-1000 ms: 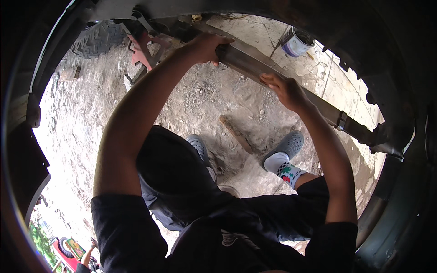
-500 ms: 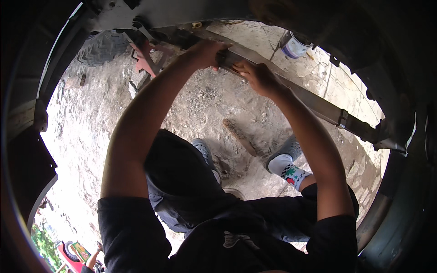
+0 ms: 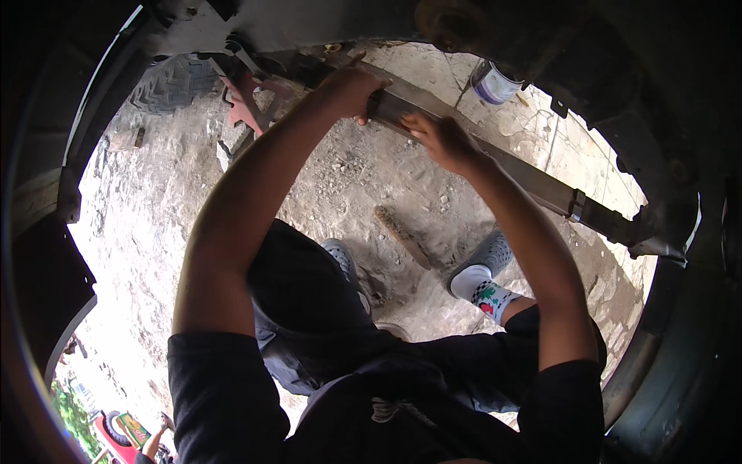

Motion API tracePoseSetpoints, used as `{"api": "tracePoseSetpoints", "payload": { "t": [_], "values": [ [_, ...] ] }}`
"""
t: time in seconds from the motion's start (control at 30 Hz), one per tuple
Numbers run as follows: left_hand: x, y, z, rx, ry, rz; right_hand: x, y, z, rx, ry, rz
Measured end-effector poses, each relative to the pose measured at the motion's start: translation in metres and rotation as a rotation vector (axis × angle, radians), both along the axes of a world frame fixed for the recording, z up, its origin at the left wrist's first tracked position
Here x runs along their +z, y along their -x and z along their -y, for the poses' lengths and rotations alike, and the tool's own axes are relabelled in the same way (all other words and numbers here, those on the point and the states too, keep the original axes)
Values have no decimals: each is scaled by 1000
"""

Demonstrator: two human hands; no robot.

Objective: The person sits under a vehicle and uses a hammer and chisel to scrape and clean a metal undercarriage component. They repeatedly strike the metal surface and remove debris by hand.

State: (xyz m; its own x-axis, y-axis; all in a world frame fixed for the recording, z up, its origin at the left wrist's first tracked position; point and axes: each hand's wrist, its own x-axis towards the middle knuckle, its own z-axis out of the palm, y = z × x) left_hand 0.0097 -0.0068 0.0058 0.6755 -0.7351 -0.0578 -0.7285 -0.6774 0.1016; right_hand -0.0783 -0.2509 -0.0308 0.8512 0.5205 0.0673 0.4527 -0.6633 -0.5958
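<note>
- Because the left hand (image 3: 354,91) lies over the dark metal bar (image 3: 533,182) beyond the grey shoes (image 3: 496,254), a slip could scrape knuckles; I cannot tell if either hand clamps.
- Apart from it, the right hand (image 3: 444,141) bends at the lower edge; shifting metal might pinch fingers, I judge.

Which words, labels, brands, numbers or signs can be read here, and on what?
None legible for certain.
Paint can, white-and-purple: label too small.
Green-and-yellow sign: lettering too small.
Black shirt: pale print too blurred.
Metal bar: no text visible.
</note>
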Motion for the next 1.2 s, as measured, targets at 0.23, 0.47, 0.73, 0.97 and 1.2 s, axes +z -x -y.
{"api": "tracePoseSetpoints", "payload": {
  "t": [0.23, 0.47, 0.73, 0.97, 1.2],
  "values": [
    [-8, -1, -8, 2, 31, -3, -15, -6, 2, 58, 19, 69],
    [-4, 2, -1, 18, 36, -31, 18, 34, 98, 93, 198, 19],
    [-7, -2, -8, -3, 77, -34, -18, -23, -21, 30, 54, 94],
    [-1, 1, -10, 57, 57, -67, 6, 10, 46, 128, 79, 49],
    [5, -1, -4, 14, 47, -49, 15, 27, 83, 87, 174, -17]
  ]
}}
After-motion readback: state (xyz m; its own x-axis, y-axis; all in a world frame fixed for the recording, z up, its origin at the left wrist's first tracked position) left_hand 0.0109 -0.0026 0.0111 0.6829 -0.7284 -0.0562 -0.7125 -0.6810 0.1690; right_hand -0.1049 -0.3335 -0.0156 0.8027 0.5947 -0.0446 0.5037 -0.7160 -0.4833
